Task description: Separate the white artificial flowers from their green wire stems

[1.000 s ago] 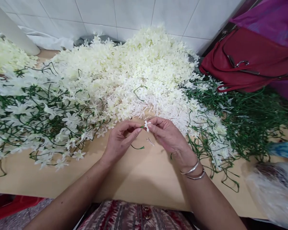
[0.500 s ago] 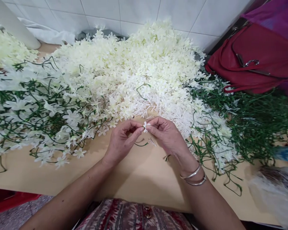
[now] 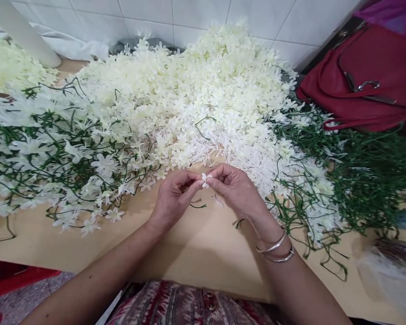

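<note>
A small white artificial flower [image 3: 205, 180] is pinched between both hands, low over the table [image 3: 209, 243]. My left hand [image 3: 176, 196] is closed, thumb and index fingertips meeting at the flower's left side. From the right, my right hand [image 3: 237, 189] grips the same flower with thumb and forefinger; metal bangles [image 3: 277, 248] circle that wrist. What lies behind the petals, between the fingertips, is hidden. Just below the hands lie a short green stem [image 3: 198, 206] and a few thin white stamens [image 3: 218, 201].
A large heap of loose white flowers [image 3: 203, 85] fills the back. Flowers on green stems [image 3: 71, 153] are piled at left, bare green stems [image 3: 372, 176] at right. A red handbag [image 3: 368, 81] stands back right, a clear plastic bag [image 3: 389, 275] front right. Behind is a tiled wall [image 3: 149, 11].
The view has shifted slightly, so most things sit a little further right. Both hands keep their pinch on the flower, with hardly any movement.
</note>
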`<state>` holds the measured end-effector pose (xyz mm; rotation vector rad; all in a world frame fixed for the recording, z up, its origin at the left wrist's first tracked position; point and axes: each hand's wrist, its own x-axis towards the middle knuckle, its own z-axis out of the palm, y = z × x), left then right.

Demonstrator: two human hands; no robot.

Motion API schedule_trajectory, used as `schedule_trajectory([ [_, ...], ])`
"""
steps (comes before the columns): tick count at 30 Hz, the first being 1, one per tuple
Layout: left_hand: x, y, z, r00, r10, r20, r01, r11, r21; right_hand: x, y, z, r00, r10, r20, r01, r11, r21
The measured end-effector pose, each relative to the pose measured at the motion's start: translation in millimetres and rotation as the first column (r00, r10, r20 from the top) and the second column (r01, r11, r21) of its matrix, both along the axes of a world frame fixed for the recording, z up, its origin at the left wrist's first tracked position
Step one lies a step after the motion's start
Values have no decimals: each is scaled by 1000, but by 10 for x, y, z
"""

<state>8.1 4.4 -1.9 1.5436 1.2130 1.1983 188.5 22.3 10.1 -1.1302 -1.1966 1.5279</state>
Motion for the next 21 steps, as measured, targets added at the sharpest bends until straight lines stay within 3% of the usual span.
schedule_trajectory([
  [7, 13, -25, -8, 998, -23, 64, 28, 997, -75, 48, 18, 7, 990, -21, -140, 11, 997, -70],
  [10, 17, -30, -13, 997, -20, 78, 28, 995, -97, 75, 24, 18, 993, 2, -121, -11, 997, -74],
  [16, 17, -42, 15, 998, -21, -50, 20, 999, -34, 94, 24, 8, 998, 15, -67, -21, 996, -92],
  [21, 9, -59, 2, 998, -63, -19, 62, 995, -83, 51, 0, -2, 999, 29, -37, -31, 998, -62],
])
